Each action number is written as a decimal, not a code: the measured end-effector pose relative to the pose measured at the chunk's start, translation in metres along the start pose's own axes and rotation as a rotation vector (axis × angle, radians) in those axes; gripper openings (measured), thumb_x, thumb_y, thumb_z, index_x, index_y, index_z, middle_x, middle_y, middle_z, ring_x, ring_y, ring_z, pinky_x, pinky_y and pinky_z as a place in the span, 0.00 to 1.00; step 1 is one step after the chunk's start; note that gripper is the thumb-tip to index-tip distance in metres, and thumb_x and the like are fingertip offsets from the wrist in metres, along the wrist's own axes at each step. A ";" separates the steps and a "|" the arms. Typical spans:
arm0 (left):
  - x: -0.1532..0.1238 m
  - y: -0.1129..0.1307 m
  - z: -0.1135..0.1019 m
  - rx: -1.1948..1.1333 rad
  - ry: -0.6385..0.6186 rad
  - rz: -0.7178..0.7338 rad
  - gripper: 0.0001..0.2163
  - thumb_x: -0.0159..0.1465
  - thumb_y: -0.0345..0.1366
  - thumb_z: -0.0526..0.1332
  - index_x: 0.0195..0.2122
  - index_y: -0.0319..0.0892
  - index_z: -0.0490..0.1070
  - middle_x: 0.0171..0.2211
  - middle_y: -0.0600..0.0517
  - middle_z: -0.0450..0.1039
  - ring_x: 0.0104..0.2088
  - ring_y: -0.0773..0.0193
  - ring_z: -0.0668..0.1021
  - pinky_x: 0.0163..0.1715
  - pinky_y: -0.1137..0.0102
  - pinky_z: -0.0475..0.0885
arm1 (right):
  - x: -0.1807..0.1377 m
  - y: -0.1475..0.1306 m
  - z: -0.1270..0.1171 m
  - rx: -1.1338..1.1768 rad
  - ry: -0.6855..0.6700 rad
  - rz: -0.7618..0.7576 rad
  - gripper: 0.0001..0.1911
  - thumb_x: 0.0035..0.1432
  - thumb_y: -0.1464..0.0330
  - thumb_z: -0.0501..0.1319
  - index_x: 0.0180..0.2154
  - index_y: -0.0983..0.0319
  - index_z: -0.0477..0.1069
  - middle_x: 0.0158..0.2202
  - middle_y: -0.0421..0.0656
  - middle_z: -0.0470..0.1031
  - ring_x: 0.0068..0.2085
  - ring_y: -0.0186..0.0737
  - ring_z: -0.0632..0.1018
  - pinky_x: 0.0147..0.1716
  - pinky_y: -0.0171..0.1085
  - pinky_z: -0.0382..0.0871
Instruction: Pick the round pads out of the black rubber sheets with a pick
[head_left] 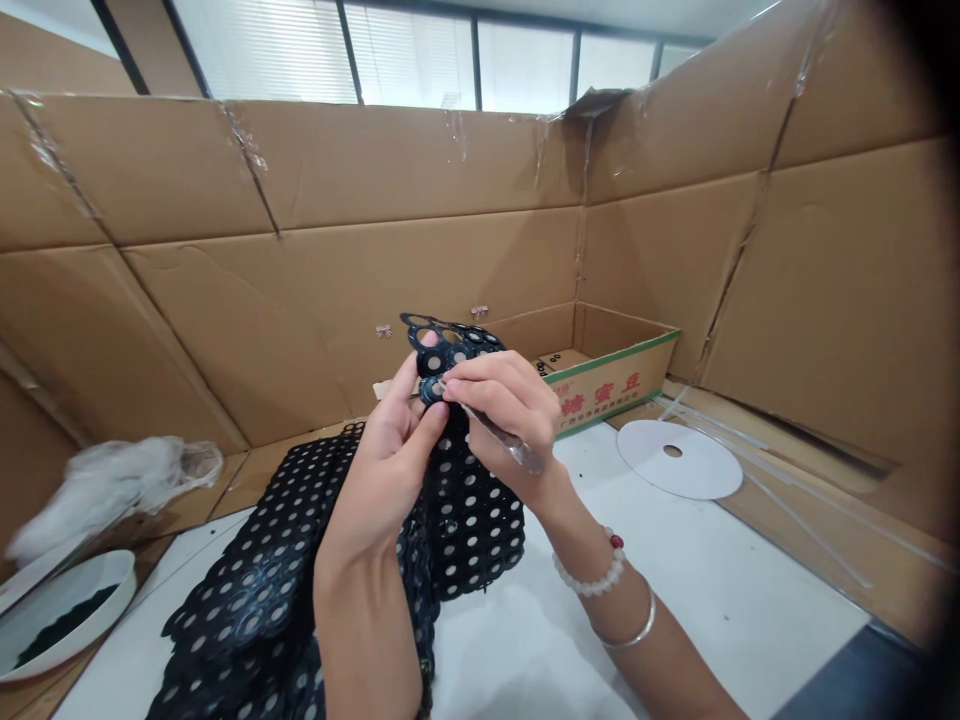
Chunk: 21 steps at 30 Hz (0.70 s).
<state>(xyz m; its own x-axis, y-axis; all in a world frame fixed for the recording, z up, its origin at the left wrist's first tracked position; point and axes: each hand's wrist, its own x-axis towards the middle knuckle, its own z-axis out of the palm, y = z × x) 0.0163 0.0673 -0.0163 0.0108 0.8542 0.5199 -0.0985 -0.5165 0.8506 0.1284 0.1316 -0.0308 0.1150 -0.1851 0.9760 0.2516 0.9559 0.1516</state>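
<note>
Left hand (pixel 386 455) pinching black dotted sheet (pixel 474 520); right hand (pixel 510 405) just beside, gripping slim tool (pixel 517 448). From hands: cardboard box (pixel 600 398) three o'clock, white bowl (pixel 52 595) eight.

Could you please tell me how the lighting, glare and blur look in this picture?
In the head view, the windows are bright and pale; in the head view, a bluish sheen catches the black dotted sheets, and a faint soft shadow lies on the white table; in the head view, a blurred dark patch blots the right edge.
</note>
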 end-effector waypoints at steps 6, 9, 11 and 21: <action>-0.001 0.000 -0.001 0.120 -0.015 0.030 0.24 0.64 0.35 0.64 0.62 0.54 0.67 0.66 0.54 0.63 0.66 0.58 0.65 0.61 0.70 0.64 | -0.009 0.002 0.007 -0.067 -0.023 0.036 0.11 0.60 0.79 0.59 0.31 0.57 0.67 0.31 0.42 0.79 0.33 0.40 0.75 0.33 0.39 0.72; -0.001 -0.001 -0.002 0.153 0.004 0.030 0.25 0.64 0.36 0.65 0.63 0.52 0.66 0.65 0.52 0.65 0.64 0.56 0.68 0.60 0.69 0.66 | -0.008 0.004 0.006 -0.056 -0.064 0.073 0.12 0.60 0.80 0.57 0.30 0.58 0.66 0.29 0.41 0.78 0.31 0.39 0.75 0.31 0.39 0.69; 0.000 -0.001 0.000 0.164 0.008 0.031 0.27 0.64 0.37 0.65 0.64 0.49 0.64 0.63 0.49 0.68 0.60 0.54 0.72 0.58 0.66 0.69 | -0.004 0.005 0.002 -0.022 -0.087 0.117 0.12 0.60 0.80 0.57 0.29 0.58 0.66 0.30 0.41 0.78 0.32 0.39 0.76 0.33 0.39 0.70; 0.002 -0.005 0.002 0.217 -0.044 -0.104 0.29 0.65 0.43 0.63 0.66 0.47 0.60 0.55 0.47 0.74 0.55 0.51 0.74 0.57 0.61 0.66 | -0.006 0.005 -0.003 0.001 -0.065 0.388 0.08 0.66 0.71 0.55 0.34 0.57 0.69 0.33 0.42 0.79 0.33 0.37 0.79 0.31 0.35 0.71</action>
<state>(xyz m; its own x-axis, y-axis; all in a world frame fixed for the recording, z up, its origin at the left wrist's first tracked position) 0.0186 0.0710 -0.0192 0.0535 0.9025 0.4273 0.1213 -0.4306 0.8943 0.1322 0.1367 -0.0360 0.1400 0.2047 0.9688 0.2008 0.9522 -0.2302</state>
